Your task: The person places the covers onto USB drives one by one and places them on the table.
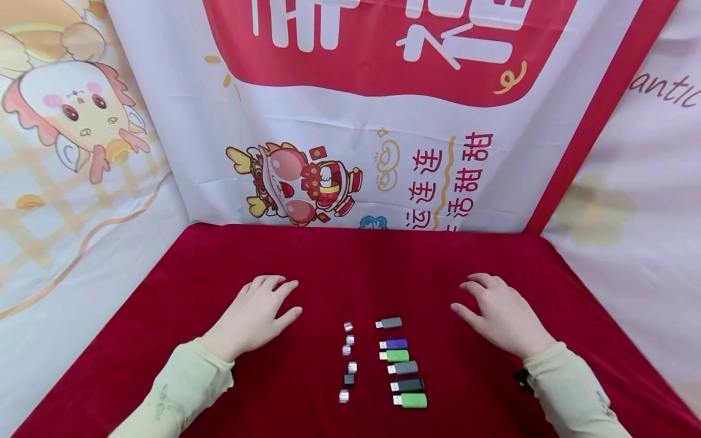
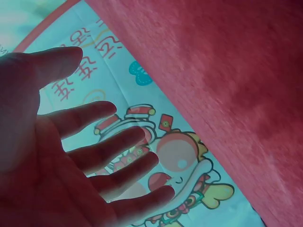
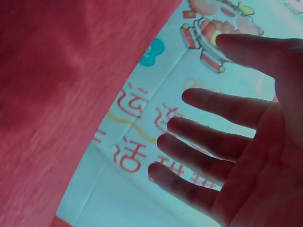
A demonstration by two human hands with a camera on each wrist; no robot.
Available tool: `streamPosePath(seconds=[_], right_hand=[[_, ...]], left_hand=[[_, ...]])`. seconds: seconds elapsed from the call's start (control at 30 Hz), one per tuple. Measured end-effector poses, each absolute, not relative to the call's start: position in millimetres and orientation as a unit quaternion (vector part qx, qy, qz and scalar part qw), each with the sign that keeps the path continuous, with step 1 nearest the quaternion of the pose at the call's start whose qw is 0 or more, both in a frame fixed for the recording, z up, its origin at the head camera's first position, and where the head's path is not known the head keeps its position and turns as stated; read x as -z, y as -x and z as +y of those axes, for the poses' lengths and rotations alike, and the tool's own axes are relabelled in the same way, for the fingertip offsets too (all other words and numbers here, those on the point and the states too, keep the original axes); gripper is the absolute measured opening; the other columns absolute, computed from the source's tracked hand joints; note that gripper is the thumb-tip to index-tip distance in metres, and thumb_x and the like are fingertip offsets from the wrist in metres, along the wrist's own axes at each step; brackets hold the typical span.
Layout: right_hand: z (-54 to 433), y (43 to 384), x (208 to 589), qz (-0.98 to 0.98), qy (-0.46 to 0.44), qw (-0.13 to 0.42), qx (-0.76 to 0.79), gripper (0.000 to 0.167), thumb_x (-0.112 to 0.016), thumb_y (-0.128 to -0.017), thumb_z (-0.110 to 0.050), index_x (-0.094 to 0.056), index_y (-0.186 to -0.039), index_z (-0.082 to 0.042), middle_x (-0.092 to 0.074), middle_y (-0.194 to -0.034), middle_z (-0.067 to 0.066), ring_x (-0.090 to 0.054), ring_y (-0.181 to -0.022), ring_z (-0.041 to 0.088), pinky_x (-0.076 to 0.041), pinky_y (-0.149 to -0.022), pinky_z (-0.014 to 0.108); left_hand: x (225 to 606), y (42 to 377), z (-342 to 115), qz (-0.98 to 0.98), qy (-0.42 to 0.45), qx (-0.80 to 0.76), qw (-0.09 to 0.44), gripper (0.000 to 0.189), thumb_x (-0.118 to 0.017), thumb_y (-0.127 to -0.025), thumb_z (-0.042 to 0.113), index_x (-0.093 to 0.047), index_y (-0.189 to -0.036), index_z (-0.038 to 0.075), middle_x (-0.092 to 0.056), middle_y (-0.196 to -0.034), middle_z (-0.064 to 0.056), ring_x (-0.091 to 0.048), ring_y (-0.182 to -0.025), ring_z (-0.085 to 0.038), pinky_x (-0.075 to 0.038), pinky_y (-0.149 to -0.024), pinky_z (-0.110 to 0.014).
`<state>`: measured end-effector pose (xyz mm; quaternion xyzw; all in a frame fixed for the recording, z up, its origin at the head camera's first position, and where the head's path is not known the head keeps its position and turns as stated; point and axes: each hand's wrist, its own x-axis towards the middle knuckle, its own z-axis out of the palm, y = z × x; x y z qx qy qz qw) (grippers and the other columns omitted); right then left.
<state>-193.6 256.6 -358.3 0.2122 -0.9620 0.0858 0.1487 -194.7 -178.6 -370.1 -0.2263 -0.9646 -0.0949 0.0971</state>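
Note:
Several USB flash drives lie in a column on the red cloth, metal plugs facing left: a grey drive (image 1: 391, 323) farthest back, then a purple drive (image 1: 397, 344), a green drive (image 1: 397, 356), another grey drive (image 1: 406, 368), a black drive (image 1: 411, 385) and a second green drive (image 1: 413, 400) in front. Left of them runs a column of small clear caps (image 1: 344, 396) with one black cap (image 1: 348, 379) among them. My left hand (image 1: 253, 317) is left of the caps, fingers spread, holding nothing. Right of the drives, my right hand (image 1: 501, 313) is likewise spread with nothing in it.
A red cloth (image 1: 339, 267) covers the table. Behind its far edge hangs a white printed curtain (image 1: 328, 115), with patterned curtains along the left side (image 1: 71, 201) and right side (image 1: 630, 243).

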Motion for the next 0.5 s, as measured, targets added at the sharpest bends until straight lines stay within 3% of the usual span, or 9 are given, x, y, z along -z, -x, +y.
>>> streamPosePath(seconds=[0.5], right_hand=[[200.7, 203.2, 362.0, -0.950, -0.276, 0.102, -0.104, 0.032, -0.081, -0.082, -0.025, -0.073, -0.107, -0.008, -0.065, -0.105, 0.007, -0.063, -0.097, 0.022, -0.055, -0.079, 0.040]], left_hand=[[376.4, 200.0, -168.3, -0.960, 0.239, 0.107, 0.098, 0.051, -0.067, -0.092, 0.035, -0.060, -0.132, 0.005, -0.057, -0.128, -0.015, -0.048, -0.120, -0.035, -0.040, -0.099, -0.053]])
